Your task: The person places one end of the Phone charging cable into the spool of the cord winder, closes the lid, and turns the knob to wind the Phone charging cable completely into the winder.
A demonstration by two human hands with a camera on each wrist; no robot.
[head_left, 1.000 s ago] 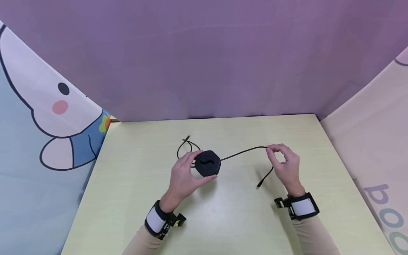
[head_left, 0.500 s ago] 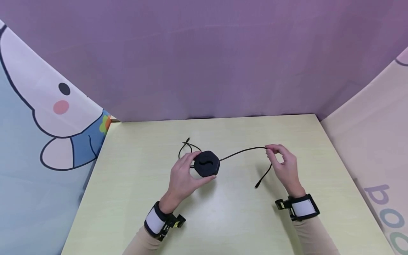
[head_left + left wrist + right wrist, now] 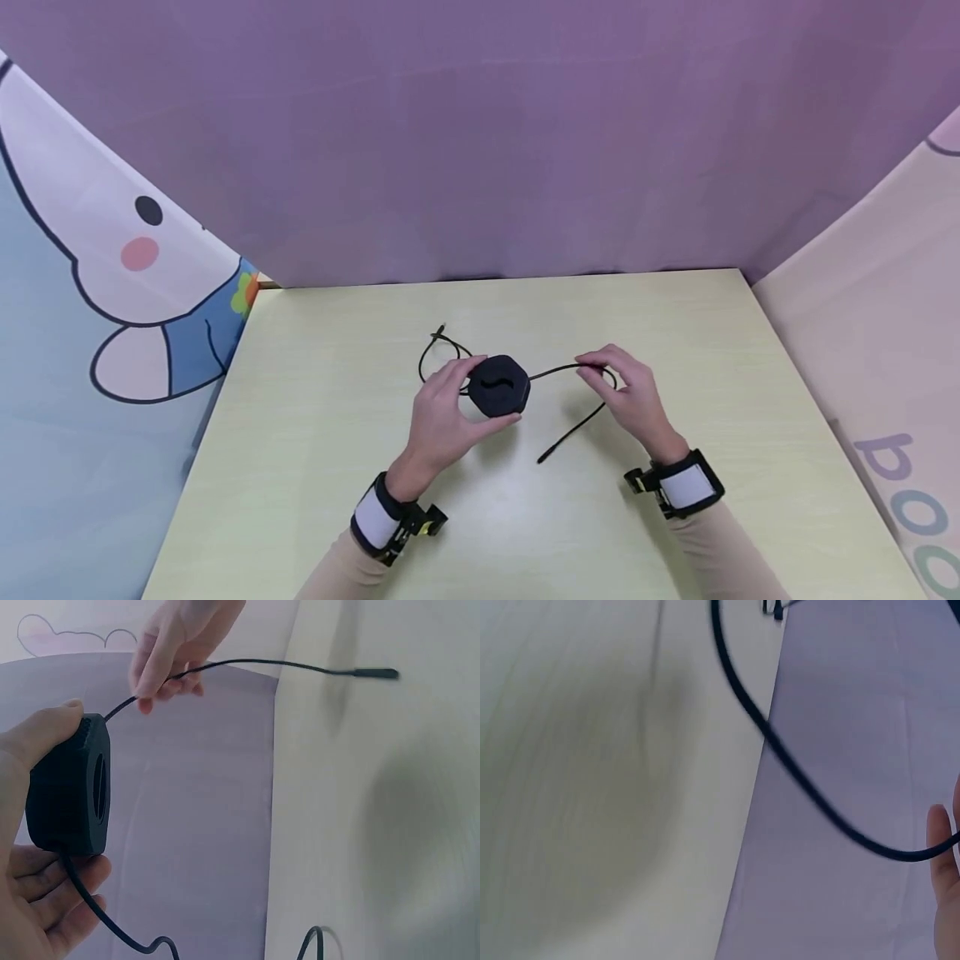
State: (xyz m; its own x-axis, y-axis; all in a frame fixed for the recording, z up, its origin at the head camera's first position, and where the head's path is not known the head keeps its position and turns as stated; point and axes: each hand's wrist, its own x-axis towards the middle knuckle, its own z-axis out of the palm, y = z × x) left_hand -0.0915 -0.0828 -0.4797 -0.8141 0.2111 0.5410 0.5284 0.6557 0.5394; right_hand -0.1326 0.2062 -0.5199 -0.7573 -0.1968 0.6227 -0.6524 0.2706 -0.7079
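A black six-sided cable winder (image 3: 498,386) with a wavy slot on its top is held above the table by my left hand (image 3: 442,421), thumb on the near side and fingers on the far side. Out of its right side runs a thin black cable (image 3: 553,372). My right hand (image 3: 628,396) pinches that cable between thumb and fingers, and the free end bends back below to a slim plug (image 3: 547,454). In the left wrist view the winder (image 3: 71,787) shows its thick side, with cable leaving both ends. Large in the right wrist view, the cable (image 3: 795,772) curves to the fingertips.
Left of the winder, a loose loop of the cable (image 3: 422,358) ends in another plug (image 3: 441,330) toward the back of the pale table (image 3: 337,333). A purple curtain (image 3: 480,167) stands behind the table, with printed cloths at both sides.
My right hand has moved left toward the winder, still pinching the cable, and the stretch between them is shorter. The hanging plug has swung left. My left hand has shifted slightly right.
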